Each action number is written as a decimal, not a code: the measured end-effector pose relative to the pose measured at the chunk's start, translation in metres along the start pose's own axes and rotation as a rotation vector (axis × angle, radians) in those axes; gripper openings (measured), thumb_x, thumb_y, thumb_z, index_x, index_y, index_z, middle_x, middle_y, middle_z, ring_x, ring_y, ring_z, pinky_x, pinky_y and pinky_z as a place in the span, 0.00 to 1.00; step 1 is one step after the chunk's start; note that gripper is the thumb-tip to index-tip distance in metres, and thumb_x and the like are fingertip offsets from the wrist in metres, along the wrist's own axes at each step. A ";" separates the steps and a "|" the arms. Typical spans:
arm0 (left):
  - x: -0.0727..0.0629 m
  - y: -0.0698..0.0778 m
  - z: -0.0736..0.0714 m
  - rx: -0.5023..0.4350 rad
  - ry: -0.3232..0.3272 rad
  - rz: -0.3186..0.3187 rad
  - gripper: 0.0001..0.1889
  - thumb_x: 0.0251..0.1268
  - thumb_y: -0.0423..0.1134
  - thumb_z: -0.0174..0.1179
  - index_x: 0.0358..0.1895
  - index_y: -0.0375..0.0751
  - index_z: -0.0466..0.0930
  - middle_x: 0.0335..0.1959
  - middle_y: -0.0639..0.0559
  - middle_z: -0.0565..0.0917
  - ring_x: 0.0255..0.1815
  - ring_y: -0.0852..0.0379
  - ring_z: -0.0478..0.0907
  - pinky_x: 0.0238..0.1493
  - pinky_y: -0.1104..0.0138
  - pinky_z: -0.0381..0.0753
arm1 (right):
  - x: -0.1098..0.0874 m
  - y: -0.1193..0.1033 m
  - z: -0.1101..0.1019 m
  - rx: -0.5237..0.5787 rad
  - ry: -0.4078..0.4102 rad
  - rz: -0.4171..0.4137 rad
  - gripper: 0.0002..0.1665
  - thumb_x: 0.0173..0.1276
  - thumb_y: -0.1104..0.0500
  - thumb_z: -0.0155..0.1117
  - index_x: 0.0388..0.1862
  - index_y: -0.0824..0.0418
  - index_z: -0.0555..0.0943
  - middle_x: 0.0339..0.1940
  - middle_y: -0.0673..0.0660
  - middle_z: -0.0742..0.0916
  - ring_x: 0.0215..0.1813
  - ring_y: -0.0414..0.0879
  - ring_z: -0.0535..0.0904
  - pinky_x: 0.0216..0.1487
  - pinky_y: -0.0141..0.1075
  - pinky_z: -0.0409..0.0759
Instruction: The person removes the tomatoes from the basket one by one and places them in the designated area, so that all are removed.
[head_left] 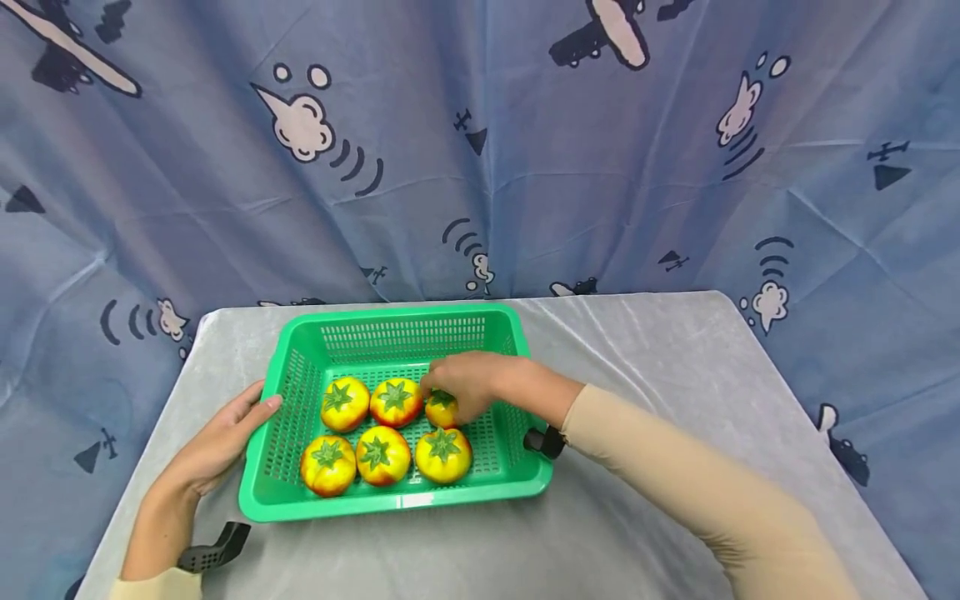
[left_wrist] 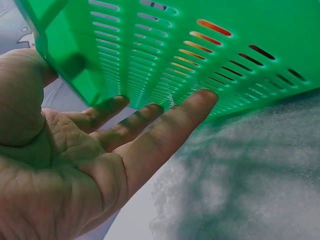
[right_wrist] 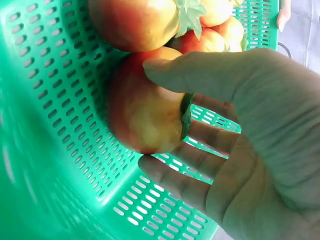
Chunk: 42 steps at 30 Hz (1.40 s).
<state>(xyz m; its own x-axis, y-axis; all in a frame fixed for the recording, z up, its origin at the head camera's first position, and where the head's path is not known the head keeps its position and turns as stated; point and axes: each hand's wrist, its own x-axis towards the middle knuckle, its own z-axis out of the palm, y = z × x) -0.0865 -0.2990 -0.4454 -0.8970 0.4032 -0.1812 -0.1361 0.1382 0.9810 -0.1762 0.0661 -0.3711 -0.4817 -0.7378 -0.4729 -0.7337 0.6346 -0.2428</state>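
Note:
A green plastic basket point(head_left: 397, 502) with slotted walls stands on the table and holds several yellow-and-red tomatoes with green leafy tops, set in two rows. My left hand point(head_left: 225, 442) holds the basket at its left side, thumb over the rim and fingers point(left_wrist: 170, 125) against the outside of the slotted wall. Inside the basket, my right hand point(head_left: 472, 383) holds the back-row tomato on the right point(right_wrist: 145, 110), thumb on one side and fingertips at the opposite edge. In the head view that hand partly covers this tomato. The front-right tomato point(head_left: 444, 456) lies close beside it.
A grey cloth covers the table point(head_left: 645, 367) around the basket. Behind the table hangs a blue curtain point(head_left: 420, 167) with airplane and cloud prints. Dark wrist cameras sit on the left wrist point(head_left: 217, 548) and right wrist point(head_left: 545, 442), the right one close to the basket's right rim.

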 end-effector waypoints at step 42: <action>-0.001 0.001 0.002 -0.001 0.001 -0.016 0.35 0.91 0.44 0.38 0.84 0.27 0.36 0.57 0.60 0.86 0.53 0.56 0.89 0.51 0.59 0.92 | 0.004 -0.004 0.005 -0.040 -0.022 0.071 0.29 0.68 0.56 0.75 0.66 0.56 0.80 0.58 0.54 0.84 0.49 0.44 0.76 0.54 0.37 0.80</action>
<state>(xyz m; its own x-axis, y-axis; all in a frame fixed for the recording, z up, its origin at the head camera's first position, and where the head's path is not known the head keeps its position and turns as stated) -0.0855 -0.2975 -0.4444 -0.8953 0.3995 -0.1973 -0.1513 0.1438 0.9780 -0.1723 0.0615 -0.3765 -0.5231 -0.6858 -0.5060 -0.7166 0.6754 -0.1745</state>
